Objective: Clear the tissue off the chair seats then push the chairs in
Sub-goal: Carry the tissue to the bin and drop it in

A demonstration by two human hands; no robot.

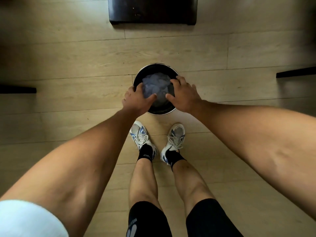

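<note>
A crumpled wad of pale blue-white tissue [156,85] sits in the mouth of a round metal bin [154,66] with a dark inside, on the floor just ahead of my feet. My left hand [136,100] cups the wad's left side, thumb and fingers curled onto it. My right hand [183,94] cups its right side the same way, fingers spread over the rim. Whether the wad rests on the bin's contents or hangs in my hands cannot be told. A dark chair seat [153,10] stands further ahead, and nothing lies on the part of it I can see.
Light wooden plank floor [77,53] lies all around. A dark furniture edge [18,90] juts in at the left and another [296,74] at the right. My white trainers [158,142] stand close behind the bin.
</note>
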